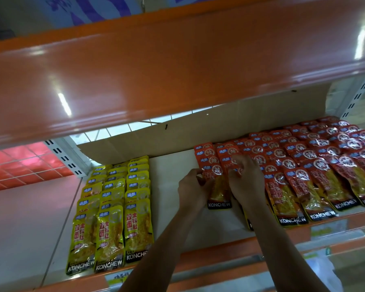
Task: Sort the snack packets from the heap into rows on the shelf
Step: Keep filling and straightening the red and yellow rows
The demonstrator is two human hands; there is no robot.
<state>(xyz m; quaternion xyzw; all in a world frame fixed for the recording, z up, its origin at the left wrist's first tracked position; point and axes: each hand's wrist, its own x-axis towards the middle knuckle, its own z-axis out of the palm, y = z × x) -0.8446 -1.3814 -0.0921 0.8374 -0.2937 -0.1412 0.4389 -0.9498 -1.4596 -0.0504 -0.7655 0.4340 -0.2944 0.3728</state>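
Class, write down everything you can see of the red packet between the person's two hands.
The red packet is glossy plastic with a round emblem, a clear window showing yellowish food and a black band reading KONCHEW. It lies flat at the front of the leftmost red row on the shelf. The left hand pinches its left edge, the right hand its right.
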